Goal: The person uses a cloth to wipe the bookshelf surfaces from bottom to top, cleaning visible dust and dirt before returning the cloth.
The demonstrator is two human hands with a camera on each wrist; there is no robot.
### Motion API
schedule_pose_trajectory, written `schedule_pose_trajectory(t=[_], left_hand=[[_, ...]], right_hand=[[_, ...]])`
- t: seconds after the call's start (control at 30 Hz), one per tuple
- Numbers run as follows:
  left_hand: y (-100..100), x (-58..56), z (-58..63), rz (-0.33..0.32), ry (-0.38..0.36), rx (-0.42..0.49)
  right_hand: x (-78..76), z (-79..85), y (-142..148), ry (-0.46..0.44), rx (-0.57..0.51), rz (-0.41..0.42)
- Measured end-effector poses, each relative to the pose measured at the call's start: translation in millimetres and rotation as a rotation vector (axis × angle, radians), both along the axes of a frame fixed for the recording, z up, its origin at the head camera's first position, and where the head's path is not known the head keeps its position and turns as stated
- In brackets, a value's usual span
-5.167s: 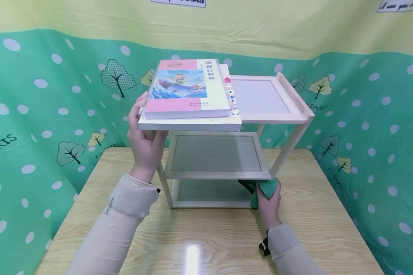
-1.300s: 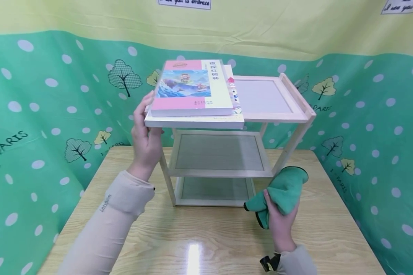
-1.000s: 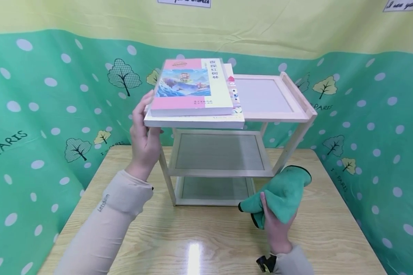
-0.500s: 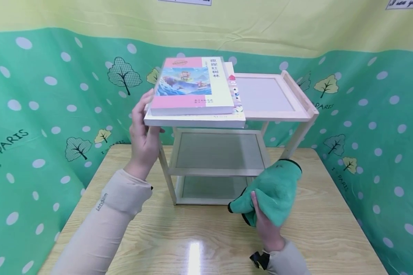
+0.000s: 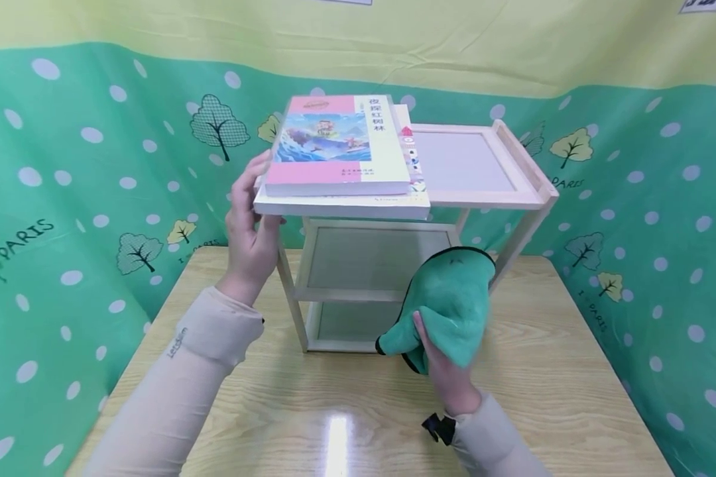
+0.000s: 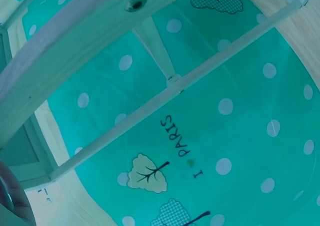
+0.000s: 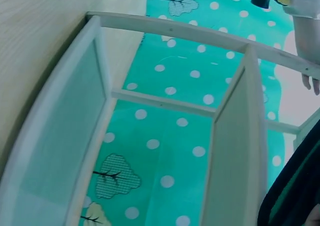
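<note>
A pale wooden three-tier shelf rack (image 5: 471, 162) stands on the table. My left hand (image 5: 250, 245) grips the left end of its top tier, thumb below, beside two stacked books. The upper book (image 5: 328, 139) has a pink and cream cover with a sea picture; a wider white book (image 5: 343, 210) lies beneath it. My right hand (image 5: 447, 374) holds a bunched green cloth (image 5: 453, 298) with black edging, in front of the right part of the middle tier. In the right wrist view the dark cloth edge (image 7: 295, 186) shows at lower right; most of that hand is hidden there.
The wood-grain table (image 5: 262, 411) extends around the rack's feet. A green and yellow curtain (image 5: 95, 192) with dots and trees hangs behind and at both sides. The rack's right post (image 5: 522, 235) is close to the cloth.
The right hand has drawn the cloth out from the bottom tier to the right, then raised it leftward before the middle tier. The left hand stays at the rack's left end.
</note>
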State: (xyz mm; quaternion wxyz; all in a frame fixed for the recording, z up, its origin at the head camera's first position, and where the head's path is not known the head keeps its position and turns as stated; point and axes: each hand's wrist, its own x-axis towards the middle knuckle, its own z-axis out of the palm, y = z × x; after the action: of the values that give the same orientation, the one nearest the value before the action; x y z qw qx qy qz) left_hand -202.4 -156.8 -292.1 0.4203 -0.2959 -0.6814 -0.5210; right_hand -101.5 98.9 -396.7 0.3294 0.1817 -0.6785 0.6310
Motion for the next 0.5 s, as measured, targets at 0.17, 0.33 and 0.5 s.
schedule_pose_trajectory(t=[0.17,0.33,0.5], left_hand=[[-3,-2.0,3.5,0.006,0.034,0.004],[-7,-1.0,2.7,0.044,0.037,-0.004],[-6,-0.5,1.2,0.053,0.033,-0.014]], right_hand=[[-9.2,10.9,-7,-0.078,-0.013,0.114],[-27.1,18.8,-20,-0.071,-0.050,0.158],[-38.7,29.6,-33,-0.117,-0.129,0.359]])
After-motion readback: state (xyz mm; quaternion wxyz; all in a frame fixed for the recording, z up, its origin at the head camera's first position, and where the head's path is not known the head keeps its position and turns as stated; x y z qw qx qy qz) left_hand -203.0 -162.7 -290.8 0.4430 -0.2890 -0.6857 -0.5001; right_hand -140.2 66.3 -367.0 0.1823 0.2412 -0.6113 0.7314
